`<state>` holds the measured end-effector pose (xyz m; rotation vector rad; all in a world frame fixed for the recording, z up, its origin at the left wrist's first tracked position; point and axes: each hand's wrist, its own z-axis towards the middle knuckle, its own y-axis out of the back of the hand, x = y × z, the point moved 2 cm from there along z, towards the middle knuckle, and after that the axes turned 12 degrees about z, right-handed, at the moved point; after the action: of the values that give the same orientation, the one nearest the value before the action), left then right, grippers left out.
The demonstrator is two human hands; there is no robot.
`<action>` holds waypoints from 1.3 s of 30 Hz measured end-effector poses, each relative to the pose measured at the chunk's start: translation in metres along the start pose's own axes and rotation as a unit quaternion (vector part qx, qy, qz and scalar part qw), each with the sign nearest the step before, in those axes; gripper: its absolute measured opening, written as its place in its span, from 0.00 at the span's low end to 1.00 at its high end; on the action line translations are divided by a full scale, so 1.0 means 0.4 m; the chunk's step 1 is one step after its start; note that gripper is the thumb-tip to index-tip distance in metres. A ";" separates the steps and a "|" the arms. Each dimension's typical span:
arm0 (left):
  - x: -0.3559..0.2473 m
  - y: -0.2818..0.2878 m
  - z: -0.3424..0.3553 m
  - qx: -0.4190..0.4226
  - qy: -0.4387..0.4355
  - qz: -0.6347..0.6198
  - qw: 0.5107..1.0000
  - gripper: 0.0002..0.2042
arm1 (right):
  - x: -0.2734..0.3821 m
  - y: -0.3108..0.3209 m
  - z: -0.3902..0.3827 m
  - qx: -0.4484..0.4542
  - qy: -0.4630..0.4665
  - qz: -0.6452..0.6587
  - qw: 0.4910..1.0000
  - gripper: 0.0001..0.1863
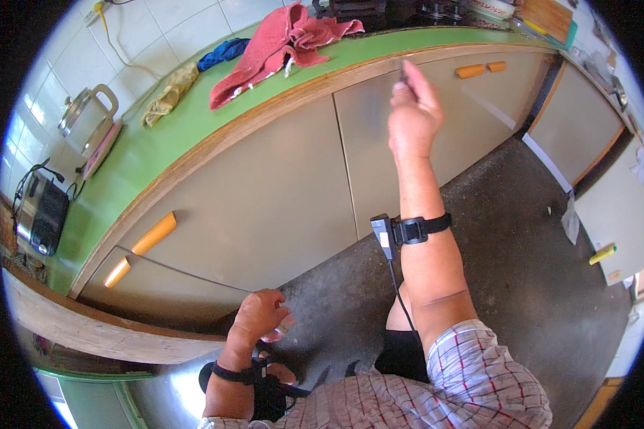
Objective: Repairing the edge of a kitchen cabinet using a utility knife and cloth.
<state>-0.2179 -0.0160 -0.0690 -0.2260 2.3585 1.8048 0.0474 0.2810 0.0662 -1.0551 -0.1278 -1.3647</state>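
A crumpled red cloth is laid on the green-topped bench with a wooden front edge. To the right of the cloth and on its nearer side, the bare right hand is held out by that edge, well apart from the cloth. The fingers are stretched forward with the thumb drawn close; owing to blur, it cannot be told whether anything is pinched in this grip.

The bare left hand is held low, far to the near side of the cloth; its fingers are curled, but whether that grip is filled cannot be told.

Just left of the cloth, a bunched dark-blue cloth is placed, then a rumpled tan cloth; farther left, a silvery kettle with a beige handle is seen.
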 end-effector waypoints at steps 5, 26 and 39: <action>0.035 -0.018 -0.010 0.029 0.024 -0.036 0.999 0.12 | 0.068 -0.103 -0.126 0.156 0.193 -0.041 0.968 0.22; 0.013 0.003 -0.009 -0.002 0.009 -0.016 1.000 0.11 | 0.062 -0.093 -0.133 0.187 0.192 -0.037 0.963 0.24; -0.001 0.026 -0.023 0.007 0.016 -0.020 1.000 0.10 | 0.048 -0.077 -0.098 0.024 0.074 0.021 0.997 0.20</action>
<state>-0.2201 -0.0224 -0.0568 -0.3009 2.3705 1.7785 0.0081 0.2455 0.0726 -0.9082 -0.0292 -1.3897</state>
